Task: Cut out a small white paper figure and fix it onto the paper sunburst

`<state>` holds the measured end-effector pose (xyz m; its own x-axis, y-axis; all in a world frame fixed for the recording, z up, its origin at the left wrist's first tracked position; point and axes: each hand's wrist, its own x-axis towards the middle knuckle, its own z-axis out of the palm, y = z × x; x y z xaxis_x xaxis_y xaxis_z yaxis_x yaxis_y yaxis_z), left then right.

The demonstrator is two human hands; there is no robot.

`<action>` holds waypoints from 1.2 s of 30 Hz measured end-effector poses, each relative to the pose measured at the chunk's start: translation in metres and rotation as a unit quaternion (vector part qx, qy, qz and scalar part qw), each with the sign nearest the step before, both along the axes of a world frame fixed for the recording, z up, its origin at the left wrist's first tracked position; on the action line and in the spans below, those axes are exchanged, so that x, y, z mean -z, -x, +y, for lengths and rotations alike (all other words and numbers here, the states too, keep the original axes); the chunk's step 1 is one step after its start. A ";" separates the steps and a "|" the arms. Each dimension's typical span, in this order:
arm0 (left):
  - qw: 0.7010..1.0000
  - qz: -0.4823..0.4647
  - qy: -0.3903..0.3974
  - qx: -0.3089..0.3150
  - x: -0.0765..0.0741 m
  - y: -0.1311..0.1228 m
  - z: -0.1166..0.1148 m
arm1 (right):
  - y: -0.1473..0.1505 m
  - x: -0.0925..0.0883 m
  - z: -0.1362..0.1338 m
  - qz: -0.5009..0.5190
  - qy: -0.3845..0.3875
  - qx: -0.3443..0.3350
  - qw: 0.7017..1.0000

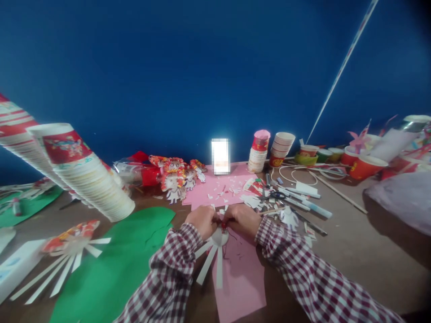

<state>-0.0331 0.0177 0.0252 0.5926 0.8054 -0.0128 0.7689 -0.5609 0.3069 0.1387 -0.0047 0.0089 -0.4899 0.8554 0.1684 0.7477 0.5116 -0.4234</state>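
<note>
Over the pink paper (240, 278), my left hand (202, 221) and my right hand (243, 220) meet, fingers pinched close together. Between them they hold a cut paper cup (220, 237), its round white base facing up. Long white strips fan out from it toward me, and a small red part shows at my fingertips. My fingers hide the far side of it. Left of my arms lies a similar cut cup (69, 244) with an orange-red printed part and splayed strips, partly beside a green paper sheet (124, 251).
Tall stacks of paper cups (84, 172) lean at the left. Shorter cup stacks (257, 152) stand at the back. Paper cutout figures (174, 190) sit behind my left hand. Pens (303, 200) and paper scraps (224, 186) lie beyond my right hand. A plastic bag (404, 197) is far right.
</note>
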 end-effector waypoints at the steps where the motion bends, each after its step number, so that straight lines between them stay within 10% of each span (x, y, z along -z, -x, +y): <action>1: 1.000 0.003 -0.006 0.005 0.000 0.000 -0.001 | 0.000 0.000 0.000 -0.001 0.001 -0.001 1.000; 36: 0.998 -0.049 0.039 0.002 0.006 -0.002 -0.002 | 0.006 -0.010 -0.007 0.014 0.018 0.012 1.000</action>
